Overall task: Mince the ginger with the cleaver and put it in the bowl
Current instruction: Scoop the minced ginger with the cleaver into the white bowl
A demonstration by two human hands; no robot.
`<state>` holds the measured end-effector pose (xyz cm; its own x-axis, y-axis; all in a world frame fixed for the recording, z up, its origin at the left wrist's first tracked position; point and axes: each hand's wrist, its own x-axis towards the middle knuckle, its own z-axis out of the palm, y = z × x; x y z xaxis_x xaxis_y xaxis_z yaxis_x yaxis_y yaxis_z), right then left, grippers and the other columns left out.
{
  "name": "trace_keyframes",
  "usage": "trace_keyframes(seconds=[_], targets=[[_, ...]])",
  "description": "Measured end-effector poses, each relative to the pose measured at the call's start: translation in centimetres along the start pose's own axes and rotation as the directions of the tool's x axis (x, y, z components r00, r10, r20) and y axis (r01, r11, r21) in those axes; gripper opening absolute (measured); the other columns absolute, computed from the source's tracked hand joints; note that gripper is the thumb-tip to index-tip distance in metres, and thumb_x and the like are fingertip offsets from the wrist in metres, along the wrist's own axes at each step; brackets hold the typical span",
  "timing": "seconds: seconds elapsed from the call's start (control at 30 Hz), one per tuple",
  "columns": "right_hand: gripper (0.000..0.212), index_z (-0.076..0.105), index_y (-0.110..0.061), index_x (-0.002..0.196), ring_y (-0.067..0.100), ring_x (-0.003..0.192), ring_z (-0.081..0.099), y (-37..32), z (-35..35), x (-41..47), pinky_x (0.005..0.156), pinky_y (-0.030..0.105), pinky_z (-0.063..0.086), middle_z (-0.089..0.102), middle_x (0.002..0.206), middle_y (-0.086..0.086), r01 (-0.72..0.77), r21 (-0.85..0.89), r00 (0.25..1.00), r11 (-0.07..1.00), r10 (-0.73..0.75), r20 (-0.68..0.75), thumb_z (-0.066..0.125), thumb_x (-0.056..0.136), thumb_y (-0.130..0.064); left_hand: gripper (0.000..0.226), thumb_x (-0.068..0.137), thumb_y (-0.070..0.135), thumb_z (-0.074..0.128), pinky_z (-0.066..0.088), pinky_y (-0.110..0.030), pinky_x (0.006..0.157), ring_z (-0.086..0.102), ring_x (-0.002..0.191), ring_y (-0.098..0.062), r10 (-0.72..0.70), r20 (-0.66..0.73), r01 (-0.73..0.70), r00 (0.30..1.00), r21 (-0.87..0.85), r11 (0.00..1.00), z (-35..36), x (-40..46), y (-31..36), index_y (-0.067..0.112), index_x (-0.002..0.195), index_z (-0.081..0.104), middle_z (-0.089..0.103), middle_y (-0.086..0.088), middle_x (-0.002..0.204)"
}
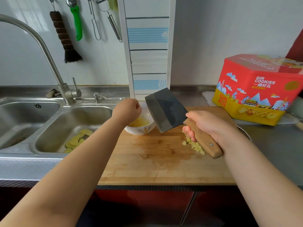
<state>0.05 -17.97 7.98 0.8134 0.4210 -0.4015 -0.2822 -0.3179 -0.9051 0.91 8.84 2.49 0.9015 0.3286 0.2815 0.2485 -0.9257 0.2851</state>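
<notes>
Right hand (211,124) grips cleaver (165,110) raised, blade tilted over bowl (141,128) at board's (155,161) 11 o'clock. Left hand (127,110) above bowl, fingers curled, contents hidden, likely dropping ginger. Minced ginger (195,145) remains at 2 o'clock.

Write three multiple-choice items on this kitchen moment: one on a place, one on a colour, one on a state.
1. Where does the leftover minced ginger lie?
A. in the sink
B. on the cutting board
C. on the tin

2. What colour is the cookie tin mostly?
A. red and yellow
B. blue
C. white

3. What is the right hand doing?
A. resting flat
B. pinching ginger
C. gripping the cleaver

Answers: 1 B, bits sit on the wood beneath the handle. 2 A, red above yellow. 3 C, fingers curl round the wooden handle.
</notes>
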Motion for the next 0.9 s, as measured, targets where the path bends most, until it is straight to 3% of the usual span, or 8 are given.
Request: trace_keyframes(seconds=[0.1, 0.23, 0.37, 0.43, 0.53, 0.63, 0.77, 0.9], targets=[[0.016, 0.053, -0.017, 0.102, 0.014, 0.045, 0.050, 0.1, -0.4, -0.6, 0.042, 0.023, 0.046, 0.057, 0.060, 0.006, 0.043, -0.043, 0.999, 0.998, -0.044, -0.023, 0.038, 0.102, -0.025, 0.021, 0.093, 0.023, 0.052, 0.049, -0.031, 0.067, 0.060, 0.079, -0.019, 0.016, 0.017, -0.015, 1.000, -0.067, 0.998, -0.2, -0.3, 0.1, 0.013, 0.087, 0.069, 0.064, 0.002, 0.082], [0.018, 0.053, -0.017, 0.099, 0.016, 0.047, 0.051, 0.6, -0.7, -1.2, 0.043, 0.024, 0.046, 0.057, 0.062, 0.007, 0.087, -0.088, 0.994, 0.992, -0.092, -0.050, 0.038, 0.103, -0.025, 0.013, 0.090, 0.016, 0.061, 0.045, -0.025, 0.072, 0.059, 0.083, -0.010, -0.004, 0.052, 0.016, 0.999, -0.229, 0.973, -0.5, -0.7, 0.2, 0.016, 0.093, 0.074, 0.065, 0.009, 0.087], [0.016, 0.053, -0.020, 0.104, 0.016, 0.049, 0.052, 1.2, -1.0, -1.6, 0.045, 0.026, 0.047, 0.058, 0.063, 0.007, 0.137, -0.123, 0.987, 0.983, -0.146, -0.069, 0.039, 0.103, -0.027, 0.003, 0.082, 0.019, 0.069, 0.046, -0.026, 0.063, 0.060, 0.078, -0.014, -0.028, 0.090, 0.042, 0.996, -0.157, 0.987, -0.7, -0.6, 0.3, 0.018, 0.080, 0.068, 0.064, 0.009, 0.080], [0.016, 0.054, -0.022, 0.109, 0.016, 0.049, 0.052, 1.3, -1.3, -1.8, 0.046, 0.026, 0.047, 0.058, 0.062, 0.006, 0.157, -0.121, 0.984, 0.980, -0.166, -0.069, 0.041, 0.103, -0.028, 0.015, 0.082, 0.010, 0.065, 0.039, -0.024, 0.059, 0.056, 0.079, -0.017, -0.002, 0.082, 0.012, 0.997, -0.120, 0.993, -0.8, -0.6, 0.7, 0.022, 0.077, 0.058, 0.059, 0.006, 0.082], [0.013, 0.054, -0.025, 0.105, 0.016, 0.050, 0.053, 1.4, -1.8, -2.2, 0.048, 0.028, 0.048, 0.059, 0.061, 0.005, 0.182, -0.151, 0.979, 0.972, -0.194, -0.067, 0.042, 0.102, -0.028, 0.035, 0.079, -0.008, 0.046, 0.043, -0.026, 0.072, 0.055, 0.095, -0.018, 0.036, 0.133, -0.028, 0.990, -0.067, 0.997, -1.1, -0.8, 1.4, 0.023, 0.085, 0.060, 0.058, 0.005, 0.099], [0.014, 0.055, -0.025, 0.097, 0.017, 0.050, 0.052, 1.8, -2.5, -2.8, 0.049, 0.029, 0.048, 0.058, 0.060, 0.006, 0.191, -0.146, 0.976, 0.971, -0.203, -0.074, 0.042, 0.102, -0.027, 0.051, 0.078, -0.012, 0.039, 0.047, -0.030, 0.085, 0.054, 0.104, -0.016, 0.082, 0.190, -0.084, 0.978, 0.004, 0.996, -1.3, -1.0, 2.0, 0.024, 0.097, 0.069, 0.059, 0.006, 0.110], [0.018, 0.050, -0.030, 0.087, 0.015, 0.049, 0.051, 2.5, -3.7, -3.7, 0.048, 0.028, 0.047, 0.057, 0.059, 0.005, 0.175, -0.093, 0.977, 0.980, -0.184, -0.107, 0.042, 0.103, -0.028, 0.045, 0.083, -0.011, 0.040, 0.042, -0.027, 0.077, 0.052, 0.091, -0.014, 0.077, 0.130, -0.079, 0.988, 0.010, 0.997, -1.4, -0.8, 2.8, 0.022, 0.090, 0.069, 0.059, 0.006, 0.100], [0.010, 0.051, -0.030, 0.109, 0.016, 0.048, 0.051, 3.2, -5.4, -3.7, 0.046, 0.027, 0.047, 0.057, 0.059, 0.005, 0.168, -0.074, 0.974, 0.983, -0.177, -0.140, 0.043, 0.103, -0.030, 0.037, 0.083, -0.005, 0.049, 0.041, -0.026, 0.073, 0.054, 0.088, -0.014, 0.082, 0.158, -0.090, 0.984, 0.042, 0.995, -1.3, -0.4, 2.9, 0.029, 0.085, 0.063, 0.062, 0.004, 0.101]])
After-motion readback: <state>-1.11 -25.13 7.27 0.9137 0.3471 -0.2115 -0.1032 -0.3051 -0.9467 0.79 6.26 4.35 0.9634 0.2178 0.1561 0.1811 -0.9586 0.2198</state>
